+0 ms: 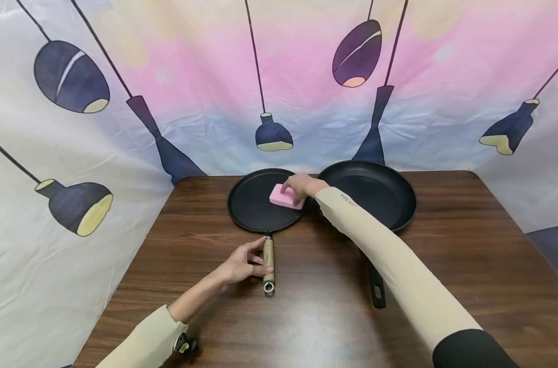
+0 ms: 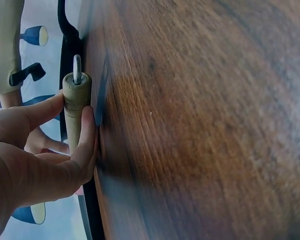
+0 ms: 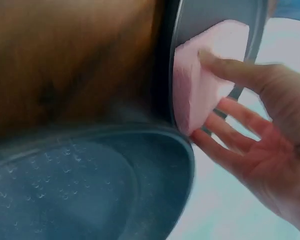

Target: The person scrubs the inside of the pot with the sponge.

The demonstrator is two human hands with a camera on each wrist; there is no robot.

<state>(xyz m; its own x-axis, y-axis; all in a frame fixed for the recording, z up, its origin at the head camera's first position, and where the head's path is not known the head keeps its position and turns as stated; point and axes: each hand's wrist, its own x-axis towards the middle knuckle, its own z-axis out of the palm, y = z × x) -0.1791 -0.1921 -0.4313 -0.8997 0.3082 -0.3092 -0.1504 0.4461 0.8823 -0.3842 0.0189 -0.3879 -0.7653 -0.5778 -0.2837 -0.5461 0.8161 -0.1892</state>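
A flat black griddle pan lies at the back middle of the table, its wooden handle toward me. My left hand grips that handle between thumb and fingers; in the left wrist view the thumb and fingers pinch the handle near its metal ring. My right hand holds a pink sponge on the right part of the griddle's surface. In the right wrist view the thumb presses the face of the sponge, with the fingers at its edge.
Right of the griddle stands a deeper black frying pan, partly behind the right sleeve, its black handle toward me. Droplets dot the frying pan inside. A cloth printed with lamps hangs behind the wooden table.
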